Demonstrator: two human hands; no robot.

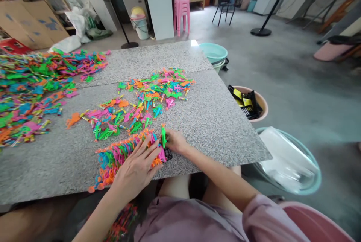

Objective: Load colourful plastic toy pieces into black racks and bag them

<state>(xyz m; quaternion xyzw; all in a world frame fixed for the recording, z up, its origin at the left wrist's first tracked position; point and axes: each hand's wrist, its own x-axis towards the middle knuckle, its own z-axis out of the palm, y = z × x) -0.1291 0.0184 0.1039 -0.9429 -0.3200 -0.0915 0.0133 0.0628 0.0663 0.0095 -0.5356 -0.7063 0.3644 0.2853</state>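
My left hand (138,168) lies with its fingers stretched out over tightly packed rows of small plastic toys (117,151) in pink, green, blue and orange with round orange ends. These toys stand in a black grid rack (168,154), whose bare end shows on the right. At that end my right hand (175,141) pinches a small green plastic toy (163,136) with an orange tip, held upright. The right fingertips are partly hidden. Just beyond my hands, a loose pile of similar toys (138,116) lies on the speckled stone table (214,121).
A larger heap of toys (42,72) covers the table's left side. Past the right edge stand a tub with black racks (246,102), a basin with clear plastic (287,159) and a turquoise basin (213,52). A pink tub (313,219) is close by my right side.
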